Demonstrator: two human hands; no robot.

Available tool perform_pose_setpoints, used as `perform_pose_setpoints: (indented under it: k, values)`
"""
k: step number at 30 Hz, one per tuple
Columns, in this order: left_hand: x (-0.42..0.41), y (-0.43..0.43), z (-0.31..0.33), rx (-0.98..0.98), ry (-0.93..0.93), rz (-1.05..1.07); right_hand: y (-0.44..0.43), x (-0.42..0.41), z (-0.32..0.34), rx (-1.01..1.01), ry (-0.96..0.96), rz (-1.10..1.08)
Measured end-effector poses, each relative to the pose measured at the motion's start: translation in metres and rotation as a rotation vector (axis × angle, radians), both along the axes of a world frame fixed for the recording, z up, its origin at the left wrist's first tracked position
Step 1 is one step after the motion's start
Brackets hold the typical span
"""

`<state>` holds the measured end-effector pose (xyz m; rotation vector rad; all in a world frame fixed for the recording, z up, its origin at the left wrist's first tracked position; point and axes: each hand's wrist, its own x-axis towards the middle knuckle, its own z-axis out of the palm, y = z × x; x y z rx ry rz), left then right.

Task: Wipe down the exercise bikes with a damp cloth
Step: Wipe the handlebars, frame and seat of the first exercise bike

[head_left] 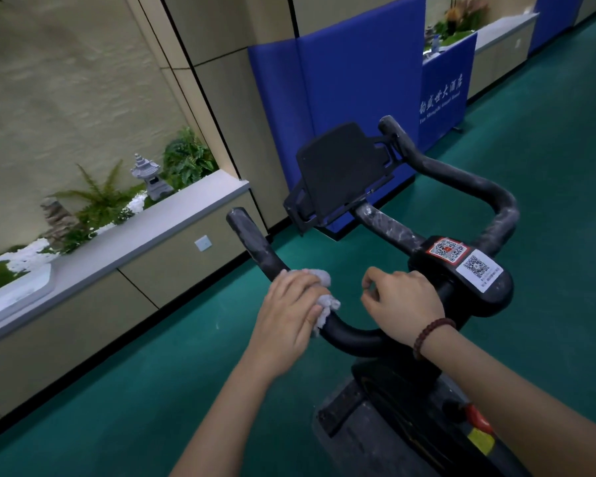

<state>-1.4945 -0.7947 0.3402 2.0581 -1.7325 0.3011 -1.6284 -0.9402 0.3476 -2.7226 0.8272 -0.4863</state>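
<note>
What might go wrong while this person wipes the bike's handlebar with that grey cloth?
1. The handlebar covering looks worn and flaky; rubbing with the cloth under the left hand may peel off more.
2. If the damp cloth reaches the QR stickers, it might smudge or lift them.
3. The tablet holder sits farther ahead and could get skipped.

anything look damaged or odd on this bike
Yes: the handlebar is mottled with whitish scuffs on both horns and the centre stem, like worn coating or grime. The bend beside the cloth is plain black.
</note>
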Motion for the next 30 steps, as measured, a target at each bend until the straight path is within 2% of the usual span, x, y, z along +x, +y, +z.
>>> perform_pose_setpoints:
  k: [3, 10, 14, 17, 20, 24, 28, 30]
  values:
    - [0.037, -0.003, 0.009, 0.035, -0.047, 0.059, 0.0, 0.0, -0.001, 0.001, -0.007, -0.006]
    - [0.093, -0.013, 0.035, 0.166, -0.485, 0.072, 0.001, -0.002, -0.001, 0.013, -0.049, -0.024]
    - [0.12, -0.022, 0.059, 0.123, -0.497, 0.139, 0.002, -0.002, 0.0, 0.024, -0.081, -0.04]
    - [0.128, -0.03, 0.073, 0.063, -0.371, 0.236, 0.002, -0.001, 0.0, 0.027, -0.088, -0.056]
    - [0.13, -0.038, 0.076, 0.017, -0.107, 0.366, 0.003, -0.001, 0.001, 0.025, -0.099, -0.063]
    - [0.117, -0.042, 0.077, -0.171, 0.336, 0.482, 0.004, -0.001, 0.003, 0.03, -0.117, -0.061]
    - [0.11, -0.034, 0.065, -0.316, 0.625, 0.533, 0.003, -0.001, 0.003, 0.037, -0.121, -0.058]
    - [0.107, -0.027, 0.057, -0.311, 0.715, 0.558, 0.003, -0.001, 0.003, 0.033, -0.122, -0.062]
